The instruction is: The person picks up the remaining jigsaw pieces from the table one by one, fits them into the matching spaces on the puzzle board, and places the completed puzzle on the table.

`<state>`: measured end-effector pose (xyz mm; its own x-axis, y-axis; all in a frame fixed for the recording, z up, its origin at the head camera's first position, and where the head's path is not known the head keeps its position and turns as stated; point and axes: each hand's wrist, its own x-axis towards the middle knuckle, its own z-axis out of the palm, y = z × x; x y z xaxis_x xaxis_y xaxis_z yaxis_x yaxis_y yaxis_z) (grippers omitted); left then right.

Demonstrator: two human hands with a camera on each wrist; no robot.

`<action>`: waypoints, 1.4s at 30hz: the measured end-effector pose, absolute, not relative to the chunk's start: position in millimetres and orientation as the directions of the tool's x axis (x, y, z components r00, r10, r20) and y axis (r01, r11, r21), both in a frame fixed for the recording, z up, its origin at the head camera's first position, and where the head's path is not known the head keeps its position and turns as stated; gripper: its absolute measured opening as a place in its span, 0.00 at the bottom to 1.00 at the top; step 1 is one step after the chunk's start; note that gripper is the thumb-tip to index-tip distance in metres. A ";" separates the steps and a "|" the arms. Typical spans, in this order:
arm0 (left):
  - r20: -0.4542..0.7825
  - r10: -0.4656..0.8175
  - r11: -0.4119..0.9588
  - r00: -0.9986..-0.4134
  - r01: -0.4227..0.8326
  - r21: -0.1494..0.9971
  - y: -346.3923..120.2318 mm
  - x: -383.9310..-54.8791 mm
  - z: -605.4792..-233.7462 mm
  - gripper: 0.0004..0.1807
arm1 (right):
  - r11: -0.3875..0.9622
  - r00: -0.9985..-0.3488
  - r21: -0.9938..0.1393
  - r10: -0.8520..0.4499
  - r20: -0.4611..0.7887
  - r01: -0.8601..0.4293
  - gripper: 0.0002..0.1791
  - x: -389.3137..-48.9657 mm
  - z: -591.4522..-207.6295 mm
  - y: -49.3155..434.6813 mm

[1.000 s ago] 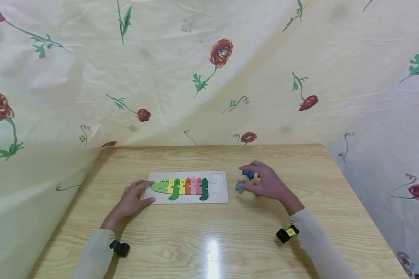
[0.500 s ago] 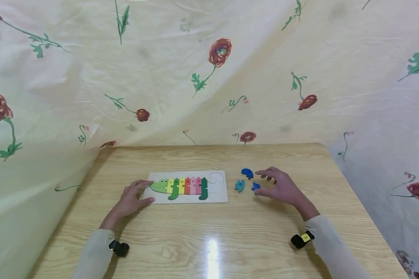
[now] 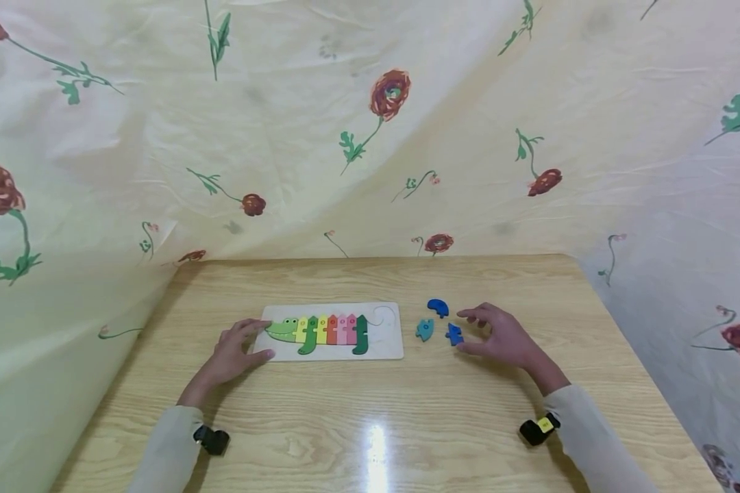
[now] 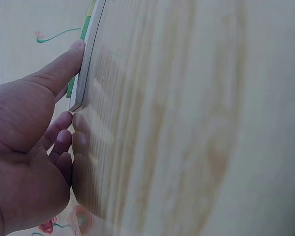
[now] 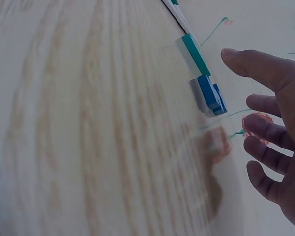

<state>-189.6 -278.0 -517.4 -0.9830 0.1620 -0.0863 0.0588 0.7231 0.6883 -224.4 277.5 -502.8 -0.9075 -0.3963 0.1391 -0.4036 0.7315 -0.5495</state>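
Note:
A white puzzle board (image 3: 385, 342) lies on the table with a crocodile (image 3: 331, 330) in colored pieces, its green head at the left. My left hand (image 3: 231, 350) rests at the board's left end, with thumb and forefinger spread on it; in the left wrist view the thumb lies along the board (image 4: 82, 93). Right of the board are three loose puzzle pieces: a curved dark blue one (image 3: 438, 307), a teal one (image 3: 425, 329) and a smaller blue one (image 3: 454, 334). My right hand (image 3: 499, 335) hovers beside them, fingers parted and holding nothing, thumb tip close to the smaller blue piece.
The wooden table (image 3: 321, 424) runs back to a flower-printed cloth (image 3: 308, 137), which also hangs at both sides. A thin curled outline (image 3: 382, 315) is drawn on the board's right part. Each wrist wears a small black camera (image 3: 212, 439).
My right hand has drawn back to the right from over the loose pieces, and the smaller blue piece now lies in plain view beside the others. My left hand stays on the board.

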 end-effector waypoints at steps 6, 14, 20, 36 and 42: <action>-0.089 0.160 0.728 -0.983 0.057 0.683 -278.6 -189.8 -518.0 0.36 | 0.745 -0.905 -0.526 -0.403 0.136 -0.411 0.34 -226.7 -508.2 276.5; -0.089 0.154 0.737 -0.984 0.055 0.674 -278.9 -191.1 -519.0 0.37 | 0.751 -0.911 -0.538 -0.404 0.085 -0.383 0.31 -228.4 -511.0 277.7; -0.094 0.154 0.734 -0.984 0.051 0.677 -279.2 -191.0 -519.1 0.37 | 0.750 -0.908 -0.537 -0.412 0.077 -0.386 0.30 -230.8 -514.0 279.3; -0.103 0.148 0.738 -0.984 0.041 0.674 -277.7 -189.0 -515.5 0.36 | 0.755 -0.901 -0.525 -0.429 0.060 -0.394 0.25 -232.9 -513.7 275.6; -0.103 0.146 0.736 -0.984 0.038 0.676 -275.7 -188.8 -513.7 0.36 | 0.753 -0.898 -0.516 -0.433 0.077 -0.408 0.23 -233.9 -515.0 275.8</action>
